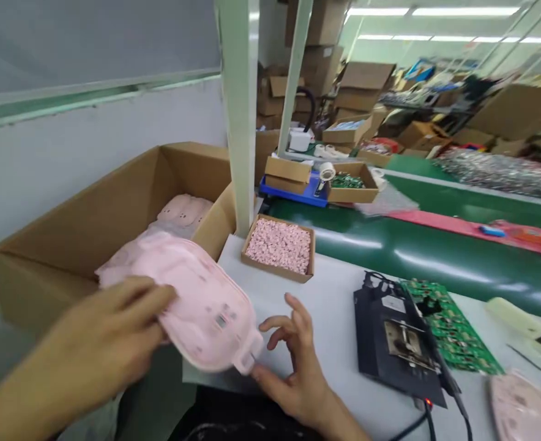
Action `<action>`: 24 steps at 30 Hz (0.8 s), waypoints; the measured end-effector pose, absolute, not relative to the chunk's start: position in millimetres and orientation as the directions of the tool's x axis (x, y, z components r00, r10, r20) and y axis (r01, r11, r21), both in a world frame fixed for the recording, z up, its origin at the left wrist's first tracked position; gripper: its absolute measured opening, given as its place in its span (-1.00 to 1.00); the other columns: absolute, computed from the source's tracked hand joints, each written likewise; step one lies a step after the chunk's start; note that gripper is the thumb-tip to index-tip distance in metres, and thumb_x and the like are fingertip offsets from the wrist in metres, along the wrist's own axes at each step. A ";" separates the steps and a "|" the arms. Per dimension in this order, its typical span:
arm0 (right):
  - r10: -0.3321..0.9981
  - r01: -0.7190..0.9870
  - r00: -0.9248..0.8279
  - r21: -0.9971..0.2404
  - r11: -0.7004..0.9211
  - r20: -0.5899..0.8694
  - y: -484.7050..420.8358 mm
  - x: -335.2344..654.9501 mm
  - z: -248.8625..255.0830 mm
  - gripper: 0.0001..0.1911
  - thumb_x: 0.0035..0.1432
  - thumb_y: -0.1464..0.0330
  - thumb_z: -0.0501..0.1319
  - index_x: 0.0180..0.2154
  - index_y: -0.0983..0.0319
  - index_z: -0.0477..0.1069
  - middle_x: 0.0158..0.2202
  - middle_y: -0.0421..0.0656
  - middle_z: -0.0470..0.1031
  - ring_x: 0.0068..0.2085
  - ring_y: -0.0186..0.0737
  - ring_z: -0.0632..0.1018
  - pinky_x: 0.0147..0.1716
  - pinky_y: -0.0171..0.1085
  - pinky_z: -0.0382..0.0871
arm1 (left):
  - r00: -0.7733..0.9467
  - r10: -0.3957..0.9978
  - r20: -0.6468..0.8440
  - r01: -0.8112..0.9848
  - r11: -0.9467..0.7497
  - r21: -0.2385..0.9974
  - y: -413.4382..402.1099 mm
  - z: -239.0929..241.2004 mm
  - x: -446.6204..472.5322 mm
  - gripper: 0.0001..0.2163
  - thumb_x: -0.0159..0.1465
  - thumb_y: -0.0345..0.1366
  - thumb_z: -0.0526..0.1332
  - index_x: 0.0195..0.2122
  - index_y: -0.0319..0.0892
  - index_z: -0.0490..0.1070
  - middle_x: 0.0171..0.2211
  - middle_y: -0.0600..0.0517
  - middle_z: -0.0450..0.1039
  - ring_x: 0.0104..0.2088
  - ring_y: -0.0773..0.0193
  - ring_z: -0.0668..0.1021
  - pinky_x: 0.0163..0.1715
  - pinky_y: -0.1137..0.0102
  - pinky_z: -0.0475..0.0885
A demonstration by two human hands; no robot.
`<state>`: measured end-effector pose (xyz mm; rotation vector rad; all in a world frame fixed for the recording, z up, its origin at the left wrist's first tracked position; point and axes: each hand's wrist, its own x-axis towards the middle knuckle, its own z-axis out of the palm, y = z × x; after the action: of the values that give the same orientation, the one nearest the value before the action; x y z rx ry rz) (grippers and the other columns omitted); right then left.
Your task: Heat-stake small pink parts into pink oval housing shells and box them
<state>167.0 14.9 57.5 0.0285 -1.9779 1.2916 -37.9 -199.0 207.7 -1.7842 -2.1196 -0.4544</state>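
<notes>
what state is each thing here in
left hand, gripping the shell
pink plastic shell, held tilted above the bench
right hand, open, fingers spread, beside the shell's tab
cardboard box, open, pink shells inside
shallow cardboard tray, full of small pink pieces
black fixture, red light lit
green circuit board, lying flat beside the fixture

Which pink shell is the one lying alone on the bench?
The pink plastic shell at the lower right of the white bench, past the green circuit board. The others sit in the cardboard box or in the left hand.
</notes>
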 end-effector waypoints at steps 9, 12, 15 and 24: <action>0.205 -0.393 -0.730 -0.646 0.655 0.652 50.1 233.5 89.9 -0.69 0.40 0.35 0.12 0.13 0.08 0.41 -0.01 -0.01 0.59 -0.09 -0.14 0.57 -0.21 -0.11 0.51 | 0.015 0.940 0.340 0.984 -0.075 0.164 -162.9 188.0 29.4 -0.60 0.22 -0.55 0.07 -0.16 0.09 0.57 0.11 0.11 0.43 0.09 0.07 0.43 -0.07 0.23 0.53; 0.368 -0.260 -0.727 -0.729 0.633 0.579 71.8 270.3 86.7 -0.72 0.32 0.39 0.23 0.04 0.05 0.49 -0.03 -0.02 0.57 -0.07 -0.07 0.56 -0.17 -0.06 0.50 | 0.036 0.959 0.280 0.878 -0.164 0.450 -151.8 186.9 17.2 -0.56 0.27 -0.57 0.05 -0.08 0.11 0.55 0.14 0.13 0.45 0.10 0.20 0.50 -0.01 0.34 0.54; 0.436 -0.171 -0.762 -0.798 0.578 0.479 93.3 298.3 84.2 -0.84 0.28 0.33 0.26 -0.11 0.12 0.55 -0.12 -0.02 0.53 -0.09 -0.05 0.57 -0.17 -0.11 0.51 | -0.100 0.992 0.078 0.626 0.002 0.780 -118.3 145.2 1.9 -0.67 0.31 -0.50 0.10 -0.06 -0.03 0.55 -0.03 0.06 0.58 -0.09 0.29 0.61 -0.05 0.42 0.56; 0.268 0.012 -0.945 -0.800 0.600 0.186 140.5 333.2 128.3 -0.66 0.37 0.11 0.08 -0.05 0.12 0.52 -0.06 -0.03 0.50 0.03 0.01 0.55 0.00 -0.08 0.51 | -0.620 0.785 -0.004 0.466 0.372 0.803 -63.4 5.8 -21.1 -0.69 0.31 -0.29 0.15 0.04 -0.15 0.52 -0.05 -0.05 0.60 -0.12 0.16 0.62 -0.08 0.29 0.58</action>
<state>333.2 140.5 128.3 -0.2283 -2.5425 1.2688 -21.1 -63.4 5.8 -1.4037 -2.9042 -1.4575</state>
